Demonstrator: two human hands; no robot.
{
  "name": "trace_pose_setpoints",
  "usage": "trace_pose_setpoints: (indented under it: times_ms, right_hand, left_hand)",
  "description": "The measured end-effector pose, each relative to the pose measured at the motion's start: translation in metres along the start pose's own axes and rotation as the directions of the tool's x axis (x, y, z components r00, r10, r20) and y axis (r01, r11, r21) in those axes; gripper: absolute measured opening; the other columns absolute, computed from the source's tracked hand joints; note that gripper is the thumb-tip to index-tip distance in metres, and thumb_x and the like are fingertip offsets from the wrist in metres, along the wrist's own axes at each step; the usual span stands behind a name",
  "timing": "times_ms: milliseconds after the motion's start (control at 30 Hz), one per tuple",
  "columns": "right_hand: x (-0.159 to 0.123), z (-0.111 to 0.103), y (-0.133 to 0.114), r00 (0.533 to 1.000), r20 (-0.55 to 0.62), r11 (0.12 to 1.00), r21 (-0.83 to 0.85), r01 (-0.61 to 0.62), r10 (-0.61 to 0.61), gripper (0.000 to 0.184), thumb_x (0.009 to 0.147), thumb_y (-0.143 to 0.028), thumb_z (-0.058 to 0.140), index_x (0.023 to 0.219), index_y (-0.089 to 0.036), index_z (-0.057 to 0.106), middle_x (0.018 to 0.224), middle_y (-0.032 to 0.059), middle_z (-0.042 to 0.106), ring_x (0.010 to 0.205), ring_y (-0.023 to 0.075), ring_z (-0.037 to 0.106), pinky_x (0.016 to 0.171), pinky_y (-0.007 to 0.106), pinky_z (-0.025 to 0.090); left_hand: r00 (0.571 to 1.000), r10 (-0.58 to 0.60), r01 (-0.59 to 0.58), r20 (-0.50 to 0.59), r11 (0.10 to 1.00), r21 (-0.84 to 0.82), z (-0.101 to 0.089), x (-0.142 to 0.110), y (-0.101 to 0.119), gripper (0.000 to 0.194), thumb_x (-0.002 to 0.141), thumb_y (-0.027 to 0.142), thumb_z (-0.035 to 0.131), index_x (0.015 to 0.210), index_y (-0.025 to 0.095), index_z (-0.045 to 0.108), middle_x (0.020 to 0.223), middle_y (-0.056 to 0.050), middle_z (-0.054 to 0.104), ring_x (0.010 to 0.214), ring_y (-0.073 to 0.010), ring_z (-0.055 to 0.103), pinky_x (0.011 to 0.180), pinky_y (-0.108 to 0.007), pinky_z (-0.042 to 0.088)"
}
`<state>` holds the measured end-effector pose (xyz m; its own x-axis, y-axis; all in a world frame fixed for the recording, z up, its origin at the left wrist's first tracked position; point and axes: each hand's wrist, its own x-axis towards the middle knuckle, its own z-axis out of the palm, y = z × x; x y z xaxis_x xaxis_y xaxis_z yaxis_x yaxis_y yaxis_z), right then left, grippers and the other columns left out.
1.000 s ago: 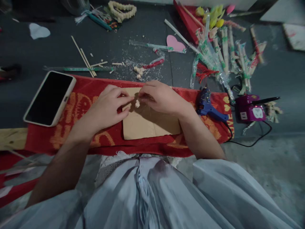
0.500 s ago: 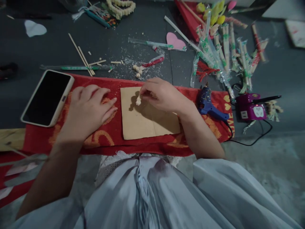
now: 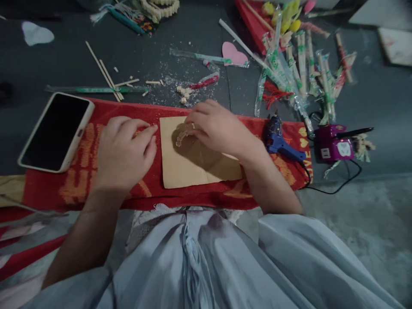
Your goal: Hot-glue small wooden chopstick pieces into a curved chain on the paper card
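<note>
Over a brown cardboard piece (image 3: 206,167), my right hand (image 3: 219,128) pinches a small pale curved piece (image 3: 183,136) that looks built of tiny chips; its shadow falls on the card. My left hand (image 3: 124,152) rests just left of the card on a red patterned cloth (image 3: 80,154). Its thumb and forefinger are drawn together at the tips, and whatever may be between them is too small to name. A blue glue gun (image 3: 280,139) lies on the cloth to the right of my right forearm.
A phone (image 3: 58,131) lies at the left. Beyond the cloth are thin sticks (image 3: 103,71), pale chips (image 3: 184,93), a pink paper heart (image 3: 234,53) and several wrapped chopsticks (image 3: 301,64). A purple box (image 3: 334,143) with a black cord (image 3: 334,193) sits at the right.
My left fingers have drawn together from a spread pose, and the hand has shifted slightly right. My right hand has turned the pale piece, so its curve shows. The view has shifted slightly.
</note>
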<state>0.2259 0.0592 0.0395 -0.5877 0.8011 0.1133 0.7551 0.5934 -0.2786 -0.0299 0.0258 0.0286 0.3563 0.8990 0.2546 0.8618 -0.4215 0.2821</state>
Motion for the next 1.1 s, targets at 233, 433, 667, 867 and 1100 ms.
trace_pose_setpoints:
  times_ms: [233, 433, 667, 867, 1100]
  right_hand:
    - [-0.056, -0.041, 0.007, 0.974, -0.047, 0.975, -0.009, -0.222, 0.222, 0.014, 0.101, -0.022, 0.061, 0.103, -0.02, 0.075, 0.101, 0.0103, 0.074, 0.102, 0.029, 0.069, 0.092, 0.043, 0.053]
    - [-0.082, -0.003, -0.001, 0.895, -0.132, 0.899, -0.051, -0.434, 0.425, 0.024, 0.094, -0.017, 0.067, 0.115, -0.013, 0.075, 0.107, 0.0151, 0.077, 0.102, 0.0317, 0.071, 0.092, 0.044, 0.057]
    - [-0.087, 0.032, -0.005, 0.814, -0.356, 0.885, 0.105, -0.453, 0.459, 0.015, 0.094, -0.018, 0.064, 0.104, -0.018, 0.075, 0.096, 0.0095, 0.076, 0.085, 0.0246, 0.071, 0.078, 0.037, 0.058]
    - [-0.087, 0.035, -0.008, 0.784, -0.388, 0.873, 0.158, -0.461, 0.485, 0.011, 0.097, -0.02, 0.066, 0.101, -0.023, 0.075, 0.095, 0.0048, 0.077, 0.082, 0.0195, 0.071, 0.072, 0.031, 0.057]
    - [-0.086, 0.037, -0.009, 0.78, -0.453, 0.897, 0.129, -0.422, 0.432, 0.008, 0.099, -0.02, 0.067, 0.101, -0.023, 0.074, 0.094, 0.0036, 0.079, 0.085, 0.0183, 0.075, 0.073, 0.03, 0.06]
  left_hand:
    - [0.999, 0.007, -0.01, -0.041, 0.996, -0.086, 0.02, -0.01, 0.021, 0.033, 0.101, 0.042, 0.055, 0.116, 0.022, 0.077, 0.103, -0.006, 0.079, 0.103, -0.0284, 0.068, 0.097, -0.045, 0.054]
    - [0.996, -0.087, 0.081, -0.033, 0.987, -0.136, 0.036, -0.017, 0.026, 0.026, 0.099, 0.042, 0.062, 0.114, 0.026, 0.075, 0.104, -0.006, 0.078, 0.102, -0.0295, 0.068, 0.094, -0.046, 0.054]
    - [0.99, -0.041, 0.022, -0.138, 0.991, -0.136, 0.045, -0.019, 0.025, 0.011, 0.097, 0.034, 0.07, 0.105, 0.029, 0.076, 0.098, -0.006, 0.079, 0.095, -0.029, 0.071, 0.09, -0.047, 0.054]
    - [0.991, -0.079, 0.062, -0.11, 0.986, -0.154, 0.043, -0.019, 0.028, 0.007, 0.095, 0.029, 0.073, 0.1, 0.032, 0.077, 0.098, -0.005, 0.079, 0.095, -0.0295, 0.071, 0.091, -0.05, 0.054]
    - [0.988, 0.021, -0.033, -0.153, 0.997, -0.074, 0.037, -0.021, 0.029, 0.015, 0.092, 0.026, 0.075, 0.106, 0.03, 0.072, 0.101, -0.004, 0.079, 0.094, -0.028, 0.074, 0.092, -0.051, 0.06]
